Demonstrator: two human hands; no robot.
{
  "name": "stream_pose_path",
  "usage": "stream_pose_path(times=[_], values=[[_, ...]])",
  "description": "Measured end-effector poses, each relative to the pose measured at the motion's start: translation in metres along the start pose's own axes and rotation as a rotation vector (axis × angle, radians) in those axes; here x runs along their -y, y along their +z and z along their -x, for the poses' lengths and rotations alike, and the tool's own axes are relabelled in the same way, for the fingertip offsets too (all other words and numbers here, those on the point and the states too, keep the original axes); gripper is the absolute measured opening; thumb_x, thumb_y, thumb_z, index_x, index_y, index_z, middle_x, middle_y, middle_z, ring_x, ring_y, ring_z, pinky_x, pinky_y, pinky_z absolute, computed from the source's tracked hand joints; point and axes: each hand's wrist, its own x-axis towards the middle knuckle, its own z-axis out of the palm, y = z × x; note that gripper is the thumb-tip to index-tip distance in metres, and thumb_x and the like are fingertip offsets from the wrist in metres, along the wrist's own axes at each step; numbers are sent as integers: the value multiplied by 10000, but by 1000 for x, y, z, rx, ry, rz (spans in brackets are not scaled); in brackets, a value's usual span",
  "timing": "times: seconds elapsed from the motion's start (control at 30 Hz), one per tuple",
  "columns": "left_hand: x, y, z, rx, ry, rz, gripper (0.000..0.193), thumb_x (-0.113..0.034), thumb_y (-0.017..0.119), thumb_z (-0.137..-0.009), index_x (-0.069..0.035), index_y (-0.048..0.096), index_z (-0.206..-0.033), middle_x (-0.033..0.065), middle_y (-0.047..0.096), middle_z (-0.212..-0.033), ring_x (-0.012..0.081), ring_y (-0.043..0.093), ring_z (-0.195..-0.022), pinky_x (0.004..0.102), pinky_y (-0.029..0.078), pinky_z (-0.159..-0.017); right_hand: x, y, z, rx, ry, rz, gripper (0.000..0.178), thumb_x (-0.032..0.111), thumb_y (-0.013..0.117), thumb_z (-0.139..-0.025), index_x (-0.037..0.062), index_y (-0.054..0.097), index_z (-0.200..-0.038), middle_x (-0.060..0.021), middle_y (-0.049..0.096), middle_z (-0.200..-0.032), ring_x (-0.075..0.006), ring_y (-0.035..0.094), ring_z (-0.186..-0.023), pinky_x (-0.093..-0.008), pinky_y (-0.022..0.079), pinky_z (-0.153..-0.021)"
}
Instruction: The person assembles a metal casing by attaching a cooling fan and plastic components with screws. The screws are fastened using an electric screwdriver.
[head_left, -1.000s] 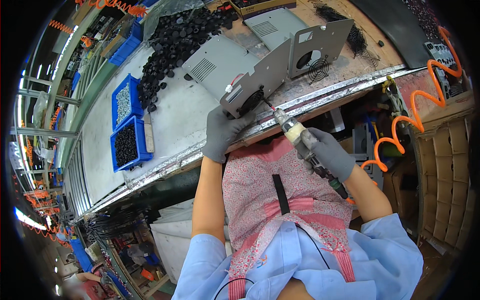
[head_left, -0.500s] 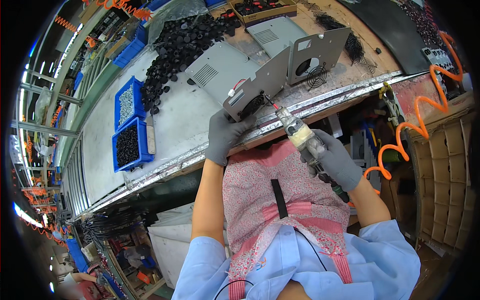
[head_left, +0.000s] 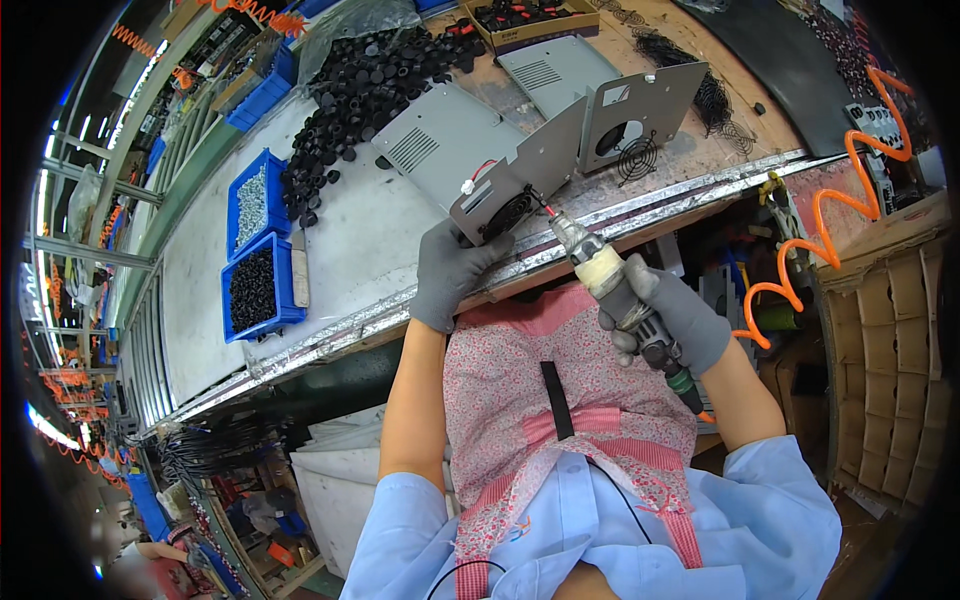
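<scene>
My gloved left hand (head_left: 450,272) grips the lower left corner of a grey sheet-metal housing (head_left: 450,130) at the table's front edge. A round black fan grille (head_left: 512,212) sits on the housing's upright panel. In my gloved right hand (head_left: 680,315) is a pneumatic screwdriver (head_left: 603,272), its bit pointing up and left at the panel, with the tip against or very near the grille's edge. A second grey housing (head_left: 640,118) stands to the right behind the first, and a loose wire fan guard (head_left: 637,158) is at its panel's lower edge.
Left on the table are a blue bin of silver screws (head_left: 256,200) and a blue bin of black screws (head_left: 262,290). Black plastic caps (head_left: 375,85) are heaped behind them. An orange coiled air hose (head_left: 815,215) hangs at right, near a divided cardboard box (head_left: 885,370).
My right hand has shifted its hold on the screwdriver, its thumb now raised along the tool body. The orange hose has swung slightly. The housing stays in my left hand.
</scene>
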Motion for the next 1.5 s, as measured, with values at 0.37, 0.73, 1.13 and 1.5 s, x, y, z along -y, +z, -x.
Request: stream_pose_path(times=[0.37,0.73,1.13,1.5], values=[[-3,1,3,-10,-71,80,365,-98,754,-663,44,625,-974,86,665,-867,123,607,-728,253,484,-675,8,1,7,40,51,-31,600,602,550,-767,39,520,-975,-103,576,-730,-167,557,-513,-348,501,-476],[28,-51,14,-563,-159,725,228,-60,653,-756,-8,603,-973,20,563,-675,98,471,-525,227,408,-498,-23,0,43,-188,-33,228,446,314,546,-879,13,443,-1192,-103,577,-757,-145,564,-551,-277,475,-477],[9,9,47,303,-285,1665,437,-202,397,-943,103,332,-1249,275,420,-1251,365,413,-1190,437,411,-974,-36,18,25,-48,-185,441,433,266,538,-855,21,453,-1202,-54,570,-888,-67,534,-637,-222,452,-556],[12,20,42,310,-386,1359,279,-185,468,-912,3,481,-1118,47,582,-866,101,544,-638,169,405,-447,-40,11,30,-98,-165,398,403,209,525,-851,20,445,-1198,-39,563,-844,-63,526,-614,-215,440,-530]])
